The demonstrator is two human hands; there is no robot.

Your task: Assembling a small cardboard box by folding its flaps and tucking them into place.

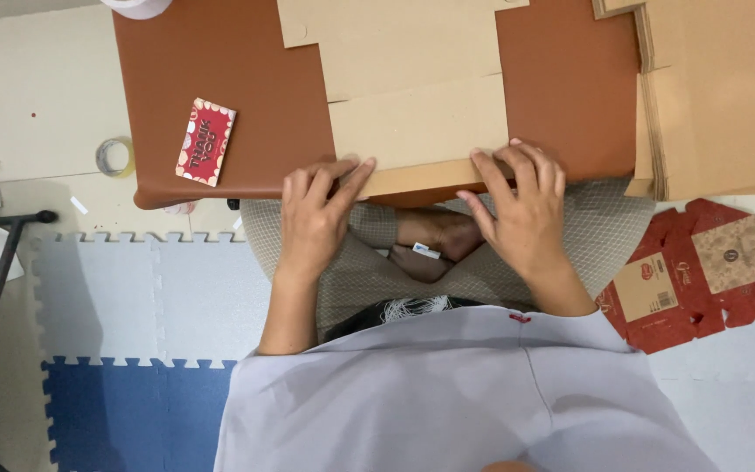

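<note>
A flat, unfolded tan cardboard box blank lies on a low brown table. My left hand and my right hand both press down on the blank's near flap at the table's front edge, fingers spread along the fold. Neither hand grips anything else. My crossed legs and feet show under the table edge between the hands.
A small red card lies on the table's left part. A stack of flat cardboard blanks sits at the right. A flattened red and tan box lies on the floor mat. A tape roll and paper scraps lie left.
</note>
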